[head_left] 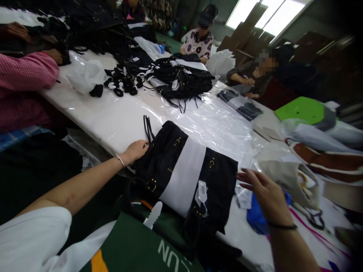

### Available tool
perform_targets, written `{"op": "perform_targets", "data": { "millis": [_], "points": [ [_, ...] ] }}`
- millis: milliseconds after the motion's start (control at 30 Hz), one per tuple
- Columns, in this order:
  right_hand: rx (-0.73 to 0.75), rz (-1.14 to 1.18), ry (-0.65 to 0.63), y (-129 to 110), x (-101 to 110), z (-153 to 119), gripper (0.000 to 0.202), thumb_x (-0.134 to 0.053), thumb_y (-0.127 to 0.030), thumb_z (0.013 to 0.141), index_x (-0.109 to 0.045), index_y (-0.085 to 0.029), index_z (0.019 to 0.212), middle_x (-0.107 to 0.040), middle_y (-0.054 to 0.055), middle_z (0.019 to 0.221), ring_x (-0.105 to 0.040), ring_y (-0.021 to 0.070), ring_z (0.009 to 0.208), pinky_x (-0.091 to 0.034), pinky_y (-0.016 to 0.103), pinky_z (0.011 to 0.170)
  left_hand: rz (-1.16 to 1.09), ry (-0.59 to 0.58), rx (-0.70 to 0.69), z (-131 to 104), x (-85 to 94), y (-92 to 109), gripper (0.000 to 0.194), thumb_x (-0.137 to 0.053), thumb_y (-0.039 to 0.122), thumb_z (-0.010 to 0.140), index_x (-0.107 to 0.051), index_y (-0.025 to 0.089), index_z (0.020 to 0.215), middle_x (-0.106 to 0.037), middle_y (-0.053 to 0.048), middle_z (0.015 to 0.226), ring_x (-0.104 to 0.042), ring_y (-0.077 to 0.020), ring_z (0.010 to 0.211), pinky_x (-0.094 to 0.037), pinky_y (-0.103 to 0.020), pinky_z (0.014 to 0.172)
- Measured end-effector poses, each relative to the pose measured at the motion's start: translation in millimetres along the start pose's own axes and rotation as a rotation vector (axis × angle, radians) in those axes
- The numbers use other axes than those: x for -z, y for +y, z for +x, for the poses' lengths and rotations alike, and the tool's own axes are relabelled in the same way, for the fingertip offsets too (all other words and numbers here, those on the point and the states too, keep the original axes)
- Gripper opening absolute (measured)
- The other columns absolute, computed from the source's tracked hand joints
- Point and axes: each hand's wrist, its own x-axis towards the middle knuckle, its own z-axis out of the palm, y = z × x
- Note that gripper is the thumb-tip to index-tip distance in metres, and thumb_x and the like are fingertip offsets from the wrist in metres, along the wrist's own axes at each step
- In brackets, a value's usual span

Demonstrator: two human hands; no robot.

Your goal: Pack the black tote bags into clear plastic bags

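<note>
A black bag (pixel 170 160) is held at the edge of a white counter (pixel 102 109).
The bag is wrapped with a white strip (pixel 185 173) and lies partly on the counter, its low part hung over the near edge; one side is pinched by the grip of the left hand (pixel 138 150), while the right hand (pixel 262 189) is held open at the other side, its grip loose. The counter is covered in part by shiny clear plastic (pixel 224 124). Farther back, a heap (pixel 184 77) of black bags is piled beside small black straps (pixel 121 81). A green thing (pixel 300 110) and a brown shoe-like thing (pixel 329 158) are seen to the right. The room is dim, lit by a bright window (pixel 266 17), with brown boards (pixel 249 32) stacked below. Other people (pixel 198 43) are seen around the counter.
</note>
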Motion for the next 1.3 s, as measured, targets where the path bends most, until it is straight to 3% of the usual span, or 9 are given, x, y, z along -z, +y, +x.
{"op": "perform_targets", "data": {
  "millis": [133, 233, 300, 533, 700, 800, 967, 1100, 1300],
  "points": [
    [0.019, -0.008, -0.516, -75.5, -162.1, 17.8, 0.050, -0.049, -0.067, 0.087, -0.061, -0.019, 0.090, -0.071, 0.009, 0.078, -0.070, 0.0196, 0.061, -0.054, 0.029, 0.052, -0.035, -0.034, 0.043, 2.0, -16.9, 10.6, 0.036, -0.049, 0.035, 0.091, -0.067, 0.015, 0.116, -0.074, -0.011, 0.098, -0.069, -0.0235, 0.087, -0.051, -0.031, 0.078],
    [0.118, -0.286, -0.503, -86.8, -267.4, 29.1, 0.037, -0.060, -0.056, 0.086, -0.057, -0.019, 0.083, -0.068, 0.007, 0.072, -0.067, 0.0181, 0.059, -0.052, 0.027, 0.054, -0.136, -0.039, 0.086, 3.1, -19.1, 7.6, 0.036, -0.055, 0.037, 0.088, -0.067, 0.017, 0.114, -0.073, -0.009, 0.094, -0.068, -0.0219, 0.084, -0.049, -0.029, 0.075],
    [0.133, -0.270, -0.484, -77.8, -299.5, 34.9, 0.028, -0.059, -0.047, 0.087, -0.054, -0.020, 0.080, -0.066, 0.005, 0.068, -0.065, 0.0179, 0.058, -0.051, 0.027, 0.055, -0.301, -0.097, 0.133, 5.0, -15.1, 3.0, 0.032, -0.056, 0.038, 0.087, -0.069, 0.017, 0.106, -0.072, -0.007, 0.088, -0.066, -0.0195, 0.078, -0.049, -0.026, 0.068],
    [0.090, 0.481, -0.515, -25.8, -277.6, 31.6, 0.035, -0.058, -0.058, 0.083, -0.050, -0.025, 0.081, -0.057, -0.004, 0.065, -0.054, 0.0149, 0.048, -0.049, 0.030, 0.048, -0.767, -0.453, 0.162, 11.7, -8.2, 4.0, 0.052, -0.054, 0.068, 0.080, -0.063, 0.016, 0.075, -0.048, 0.003, 0.049, -0.038, -0.0098, 0.040, -0.029, -0.023, 0.040],
    [0.057, 0.502, -0.492, -23.5, -276.0, 27.7, 0.040, -0.061, -0.063, 0.079, -0.051, -0.025, 0.085, -0.055, -0.005, 0.062, -0.051, 0.0140, 0.046, -0.046, 0.030, 0.047, -0.227, -0.196, -0.006, 23.3, -9.0, -2.1, 0.035, -0.054, 0.045, 0.085, -0.061, 0.018, 0.064, -0.059, 0.000, 0.059, -0.054, -0.0133, 0.058, -0.040, -0.023, 0.055],
    [0.039, 0.494, -0.492, -24.8, -277.3, 28.8, 0.039, -0.063, -0.062, 0.078, -0.051, -0.025, 0.084, -0.055, -0.005, 0.059, -0.049, 0.0129, 0.043, -0.044, 0.029, 0.044, 0.125, -0.158, -0.029, 22.3, -3.5, -3.2, 0.029, -0.052, 0.038, 0.090, -0.067, 0.018, 0.075, -0.068, -0.006, 0.074, -0.064, -0.0193, 0.072, -0.046, -0.027, 0.067],
    [-0.001, 0.517, -0.467, -23.0, -279.3, 29.4, 0.037, -0.062, -0.060, 0.077, -0.050, -0.025, 0.079, -0.050, -0.007, 0.049, -0.048, 0.0141, 0.038, -0.040, 0.029, 0.040, 0.198, 0.046, -0.139, 25.5, 8.0, 18.5, 0.028, -0.047, 0.033, 0.096, -0.066, 0.013, 0.104, -0.070, -0.013, 0.100, -0.067, -0.0239, 0.092, -0.050, -0.032, 0.081],
    [0.026, 0.537, -0.464, -25.0, -287.8, 26.8, 0.040, -0.063, -0.062, 0.076, -0.051, -0.025, 0.080, -0.054, -0.006, 0.052, -0.053, 0.0156, 0.041, -0.045, 0.030, 0.043, -0.096, 0.044, -0.431, 51.3, -18.1, 33.5, 0.038, -0.035, 0.022, 0.098, -0.060, 0.017, 0.126, -0.062, -0.010, 0.133, -0.056, -0.0194, 0.125, -0.041, -0.034, 0.107],
    [0.062, 0.539, -0.612, -30.6, -281.3, 23.9, 0.050, -0.051, -0.072, 0.083, -0.055, -0.022, 0.082, -0.062, 0.000, 0.064, -0.064, 0.0175, 0.055, -0.054, 0.031, 0.053, -0.012, -0.121, -0.502, 67.8, -62.8, 24.3, 0.054, -0.034, 0.019, 0.097, -0.033, 0.016, 0.150, -0.035, -0.011, 0.157, -0.030, -0.0165, 0.146, -0.023, -0.037, 0.120]
  ]
}}
